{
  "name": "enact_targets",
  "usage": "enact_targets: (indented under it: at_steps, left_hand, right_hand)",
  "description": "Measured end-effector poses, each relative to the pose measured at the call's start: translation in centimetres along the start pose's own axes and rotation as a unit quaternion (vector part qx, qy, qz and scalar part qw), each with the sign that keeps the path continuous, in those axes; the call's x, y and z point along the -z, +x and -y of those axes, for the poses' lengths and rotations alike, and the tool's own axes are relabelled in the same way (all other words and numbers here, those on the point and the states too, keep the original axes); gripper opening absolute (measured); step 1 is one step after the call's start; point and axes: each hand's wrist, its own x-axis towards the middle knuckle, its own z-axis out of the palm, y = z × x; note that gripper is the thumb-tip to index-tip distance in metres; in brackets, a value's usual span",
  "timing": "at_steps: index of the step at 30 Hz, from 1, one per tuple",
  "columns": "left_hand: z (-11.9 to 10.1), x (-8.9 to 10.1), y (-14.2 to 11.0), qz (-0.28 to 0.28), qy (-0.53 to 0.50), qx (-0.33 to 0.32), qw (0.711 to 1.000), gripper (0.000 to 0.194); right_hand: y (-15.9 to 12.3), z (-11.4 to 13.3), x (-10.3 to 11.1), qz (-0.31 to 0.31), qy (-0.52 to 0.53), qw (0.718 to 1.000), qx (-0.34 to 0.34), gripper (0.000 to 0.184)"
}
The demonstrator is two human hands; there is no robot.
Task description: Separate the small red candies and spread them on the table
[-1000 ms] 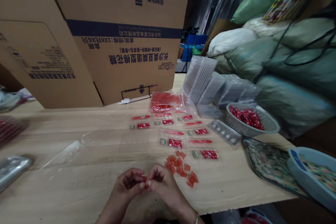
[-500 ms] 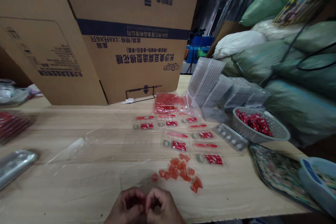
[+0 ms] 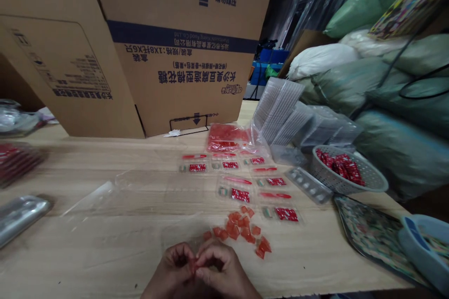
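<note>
My left hand (image 3: 173, 268) and my right hand (image 3: 220, 266) meet near the front edge of the table, their fingertips pinched together. A small red translucent piece (image 3: 194, 266) shows between the fingertips, mostly covered by them. Just beyond lies a loose heap of red translucent pieces (image 3: 232, 229). Behind my fingers a clear plastic tray (image 3: 178, 233) rests on the wood. Farther back are several clear trays, each with a red knife-like utensil (image 3: 275, 195), a red patterned sachet (image 3: 286, 214) and a small greenish packet (image 3: 268, 213).
A large cardboard box (image 3: 182, 60) stands at the back. To the right are stacked clear trays (image 3: 277, 107), a basket (image 3: 372, 180) of red sachets, a dark tray (image 3: 372, 233) and a pale blue container (image 3: 421, 247). Wrapped red packs (image 3: 17, 161) lie at left.
My hands have risen slightly away from the table's front edge, and my right hand has turned, its fingers still meeting the left. The view has shifted a little.
</note>
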Motion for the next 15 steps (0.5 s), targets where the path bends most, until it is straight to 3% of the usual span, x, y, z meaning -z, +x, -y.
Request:
enact_targets:
  at_steps: [2,4,7,10,12,15]
  left_hand:
    - [-1.1,0.1,0.1,-0.025,0.108,-0.075,0.991,0.042]
    - [-2.3,0.5,0.1,-0.050,0.256,-0.154,0.953,0.026]
    - [-3.0,1.2,0.4,-0.046,0.401,-0.187,0.896,0.012]
    - [-2.2,1.8,0.9,-0.041,0.452,-0.202,0.868,0.017]
    - [-1.7,1.8,1.3,-0.033,0.459,-0.238,0.855,0.017]
    - [-1.7,1.4,2.0,0.010,0.460,-0.272,0.845,0.014]
  right_hand:
    - [0.6,0.5,0.5,0.007,-0.050,0.999,0.008,0.003]
    - [1.5,0.9,1.0,0.039,-0.152,0.987,0.035,0.008]
    - [2.9,0.7,1.6,0.113,-0.334,0.932,0.086,0.016]
    - [3.5,-0.6,1.3,0.147,-0.441,0.880,0.100,0.013]
    - [3.4,-1.3,1.0,0.150,-0.474,0.862,0.097,0.010]
    - [2.8,-1.1,1.9,0.128,-0.437,0.885,0.094,0.011]
